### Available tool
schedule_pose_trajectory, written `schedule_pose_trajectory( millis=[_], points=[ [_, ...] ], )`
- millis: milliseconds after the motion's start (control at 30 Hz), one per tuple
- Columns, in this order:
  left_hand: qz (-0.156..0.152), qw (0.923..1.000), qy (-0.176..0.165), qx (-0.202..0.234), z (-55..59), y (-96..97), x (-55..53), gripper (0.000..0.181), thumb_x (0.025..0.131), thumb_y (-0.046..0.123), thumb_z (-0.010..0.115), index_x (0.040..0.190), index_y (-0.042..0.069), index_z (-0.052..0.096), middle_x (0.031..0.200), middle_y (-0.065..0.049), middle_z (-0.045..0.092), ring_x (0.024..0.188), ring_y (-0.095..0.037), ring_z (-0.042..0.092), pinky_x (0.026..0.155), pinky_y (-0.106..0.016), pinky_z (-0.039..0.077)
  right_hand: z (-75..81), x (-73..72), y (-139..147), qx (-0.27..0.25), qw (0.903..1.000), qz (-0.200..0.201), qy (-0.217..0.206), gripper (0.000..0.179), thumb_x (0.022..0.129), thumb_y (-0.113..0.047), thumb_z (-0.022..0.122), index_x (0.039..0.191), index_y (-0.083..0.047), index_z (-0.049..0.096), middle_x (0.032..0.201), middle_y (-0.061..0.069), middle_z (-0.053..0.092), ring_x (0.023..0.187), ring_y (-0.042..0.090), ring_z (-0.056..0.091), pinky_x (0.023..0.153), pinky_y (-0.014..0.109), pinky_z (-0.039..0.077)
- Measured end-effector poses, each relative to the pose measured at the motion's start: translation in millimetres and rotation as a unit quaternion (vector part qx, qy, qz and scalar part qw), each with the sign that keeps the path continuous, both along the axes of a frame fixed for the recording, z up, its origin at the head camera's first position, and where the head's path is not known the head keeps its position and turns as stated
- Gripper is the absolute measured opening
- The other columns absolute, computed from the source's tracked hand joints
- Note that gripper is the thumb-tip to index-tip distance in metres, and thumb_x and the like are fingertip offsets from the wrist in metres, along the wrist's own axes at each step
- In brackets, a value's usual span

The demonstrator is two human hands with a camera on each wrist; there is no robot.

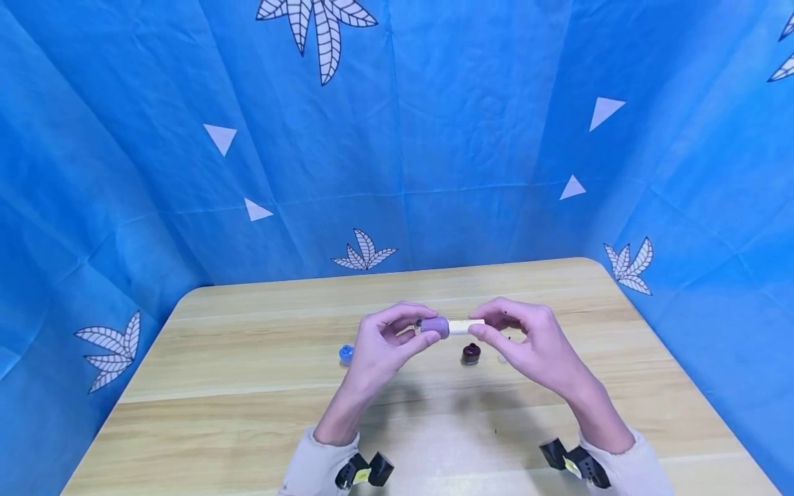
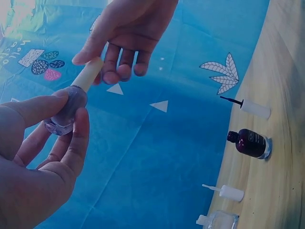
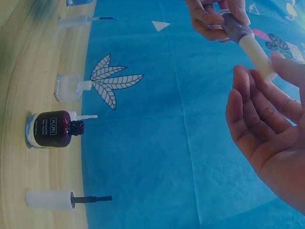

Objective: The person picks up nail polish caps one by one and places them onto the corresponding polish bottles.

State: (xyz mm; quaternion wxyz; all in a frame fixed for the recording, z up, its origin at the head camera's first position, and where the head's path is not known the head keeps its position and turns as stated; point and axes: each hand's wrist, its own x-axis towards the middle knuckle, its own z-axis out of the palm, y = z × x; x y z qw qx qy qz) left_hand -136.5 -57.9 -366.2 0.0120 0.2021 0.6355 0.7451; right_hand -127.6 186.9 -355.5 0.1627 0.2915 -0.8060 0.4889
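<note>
Between the two hands, a purple nail polish bottle (image 1: 434, 326) lies sideways above the table, its long off-white cap (image 1: 464, 326) pointing right. My left hand (image 1: 386, 342) grips the bottle's body with thumb and fingers. At the other end, my right hand (image 1: 533, 344) pinches the tip of the cap between thumb and index finger; its other fingers curve loosely in the right wrist view. The cap sits against the bottle's neck. Below stands an uncapped dark red nail polish bottle (image 3: 52, 130); beside it is an uncapped clear bottle (image 3: 68, 88).
On the wooden table (image 1: 236, 413) a blue bottle (image 1: 346, 354) stands left of the dark red one. Upright white caps show brushes pointing up: a dark brush cap (image 2: 256, 109), a pale brush cap (image 2: 232, 193) and a blue-tipped brush cap (image 3: 73, 21). Blue cloth (image 1: 459, 138) hangs behind.
</note>
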Motion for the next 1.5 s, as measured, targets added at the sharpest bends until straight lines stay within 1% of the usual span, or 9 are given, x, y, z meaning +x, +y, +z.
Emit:
schedule_pose_trajectory(
  millis=[100,167,367,600,767,1000,1300,1400,1500],
  points=[
    [0.002,1.0000,0.000,-0.004,0.0,-0.8,0.0,0.028,0.086,-0.006,0.079,0.114,-0.004,0.073,0.115,-0.017,0.069,0.108,-0.027,0.069,0.096,-0.040,0.059,0.3,0.6,0.3,-0.005,1.0000,0.004,0.004,0.032,0.087,0.000,0.081,0.114,-0.015,0.074,0.096,-0.006,0.074,0.079,0.012,0.069,0.077,0.023,0.061],
    [0.004,1.0000,0.000,-0.008,0.0,-1.3,-0.1,0.028,0.087,-0.004,0.079,0.114,-0.003,0.073,0.114,-0.016,0.070,0.107,-0.028,0.069,0.095,-0.040,0.059,0.7,0.4,0.8,-0.010,0.9998,0.014,0.010,0.035,0.085,0.003,0.081,0.115,-0.012,0.074,0.099,-0.004,0.074,0.080,0.013,0.069,0.079,0.024,0.062],
    [0.007,0.9999,-0.004,-0.010,-1.3,-3.0,-0.5,0.028,0.086,-0.003,0.080,0.114,-0.002,0.073,0.116,-0.016,0.069,0.108,-0.028,0.069,0.094,-0.040,0.060,-0.8,-2.1,0.1,-0.011,0.9991,0.026,0.033,0.034,0.083,0.008,0.081,0.108,-0.014,0.076,0.098,-0.003,0.075,0.078,0.012,0.069,0.073,0.023,0.062],
    [-0.001,0.9999,-0.006,0.011,-1.4,-2.2,0.0,0.028,0.085,-0.007,0.079,0.113,-0.006,0.072,0.116,-0.017,0.070,0.109,-0.029,0.069,0.095,-0.041,0.059,-1.7,-1.0,-1.3,-0.011,0.9990,0.013,0.042,0.029,0.083,0.006,0.081,0.103,-0.014,0.076,0.092,-0.008,0.074,0.071,0.011,0.067,0.063,0.020,0.057],
    [-0.004,0.9998,-0.004,0.017,-1.7,-0.9,-0.3,0.029,0.084,-0.010,0.079,0.112,-0.008,0.071,0.116,-0.019,0.069,0.108,-0.029,0.069,0.095,-0.041,0.059,-1.7,-0.6,-1.3,-0.002,0.9987,-0.001,0.050,0.027,0.083,0.004,0.082,0.101,-0.015,0.076,0.089,-0.011,0.074,0.071,0.008,0.066,0.065,0.019,0.058],
    [0.004,0.9999,-0.007,0.007,-1.3,0.0,0.4,0.028,0.085,-0.007,0.080,0.112,-0.006,0.073,0.115,-0.018,0.069,0.107,-0.028,0.069,0.096,-0.041,0.059,-2.4,-1.3,-2.1,0.006,0.9982,-0.013,0.058,0.024,0.084,0.002,0.082,0.100,-0.015,0.076,0.089,-0.011,0.074,0.072,0.007,0.067,0.067,0.019,0.057],
    [0.013,0.9999,0.003,0.010,-0.8,1.3,3.0,0.028,0.083,-0.008,0.081,0.111,-0.006,0.074,0.114,-0.018,0.069,0.106,-0.029,0.070,0.094,-0.042,0.060,-1.4,-0.4,-2.2,0.000,0.9993,-0.007,0.038,0.021,0.087,0.001,0.081,0.098,-0.016,0.075,0.086,-0.011,0.073,0.068,0.008,0.064,0.061,0.021,0.054],
    [0.013,0.9998,0.015,0.008,-1.8,2.3,2.6,0.028,0.084,-0.008,0.080,0.111,-0.005,0.073,0.114,-0.018,0.069,0.106,-0.028,0.070,0.094,-0.042,0.060,-0.9,0.6,-2.5,-0.026,0.9996,0.002,0.012,0.020,0.087,0.003,0.079,0.101,-0.012,0.076,0.087,-0.004,0.075,0.071,0.012,0.068,0.063,0.022,0.057],
    [0.016,0.9995,0.026,0.007,-3.1,3.8,1.6,0.028,0.085,-0.008,0.079,0.112,-0.005,0.073,0.113,-0.018,0.070,0.106,-0.028,0.070,0.094,-0.042,0.060,-0.4,1.3,-2.3,-0.058,0.9980,0.008,-0.024,0.021,0.088,0.003,0.078,0.105,-0.009,0.076,0.092,0.002,0.075,0.075,0.017,0.070,0.059,0.022,0.057]
  ],
)
